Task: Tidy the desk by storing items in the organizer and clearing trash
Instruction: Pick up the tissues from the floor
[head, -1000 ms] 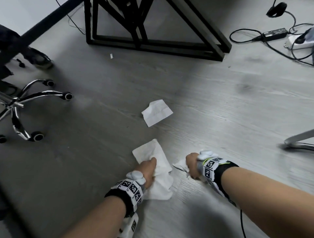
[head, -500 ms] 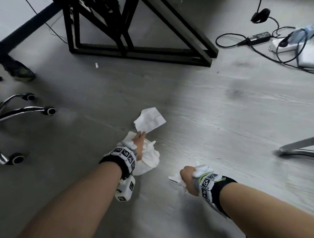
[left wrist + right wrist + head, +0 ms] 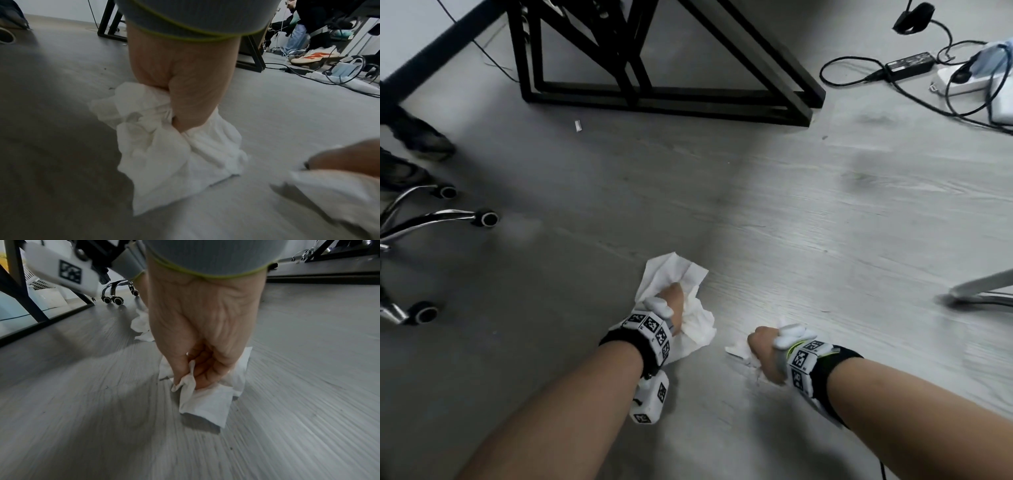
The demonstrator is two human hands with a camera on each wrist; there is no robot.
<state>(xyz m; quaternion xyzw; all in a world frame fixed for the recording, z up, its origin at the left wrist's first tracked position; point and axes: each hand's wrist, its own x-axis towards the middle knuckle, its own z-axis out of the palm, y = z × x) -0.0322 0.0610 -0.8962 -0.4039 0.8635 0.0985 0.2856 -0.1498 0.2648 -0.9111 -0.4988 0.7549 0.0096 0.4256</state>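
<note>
Two bunches of white tissue lie on the grey floor (image 3: 825,212), one in each fist. The left hand (image 3: 674,297) has its fingers curled into the larger tissue (image 3: 671,274), whose long side runs away from the person toward the black desk frame (image 3: 654,99). The right hand (image 3: 763,353) pinches the smaller tissue (image 3: 205,400), which trails flat on the boards. Bare floor stretches ahead; a chair base (image 3: 431,222) stands left, cables (image 3: 893,75) far right.
</note>
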